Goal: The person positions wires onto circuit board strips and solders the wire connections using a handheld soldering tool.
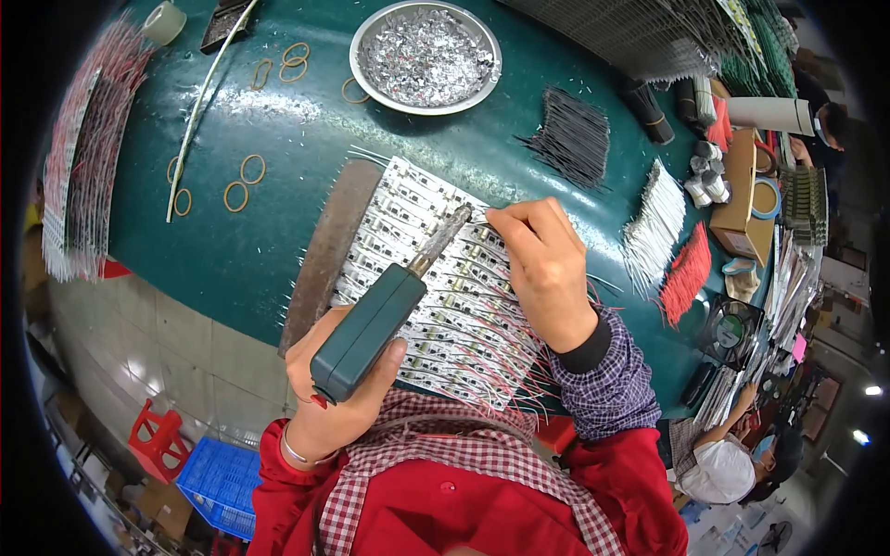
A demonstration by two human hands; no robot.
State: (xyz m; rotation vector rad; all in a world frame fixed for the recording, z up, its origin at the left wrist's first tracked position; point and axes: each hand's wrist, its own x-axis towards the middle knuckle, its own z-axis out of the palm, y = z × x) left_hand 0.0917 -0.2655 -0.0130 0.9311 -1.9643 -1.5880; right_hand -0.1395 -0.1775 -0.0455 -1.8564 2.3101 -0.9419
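My left hand [320, 422] is wrapped round the dark green handle of a soldering gun [371, 324]. Its metal barrel slants up and right, with the tip over the upper part of a white circuit board panel [394, 218]. Rows of small dark parts cover the panel, and red and white wires hang off its lower right side. My right hand [552, 278] is closed, thumb and forefinger pinching a thin wire at the panel's upper right edge, close to the soldering tip. Most of that wire is hidden by the fingers. A brown flat bar [329, 250] lies along the panel's left side.
A metal bowl [426, 57] of small scraps stands at the far side. Bundles of black wires [573, 137], white wires [654, 227] and red wires [686, 273] lie to the right. Rubber bands [236, 195] are scattered left. Wired panels [93, 157] stand at the left edge.
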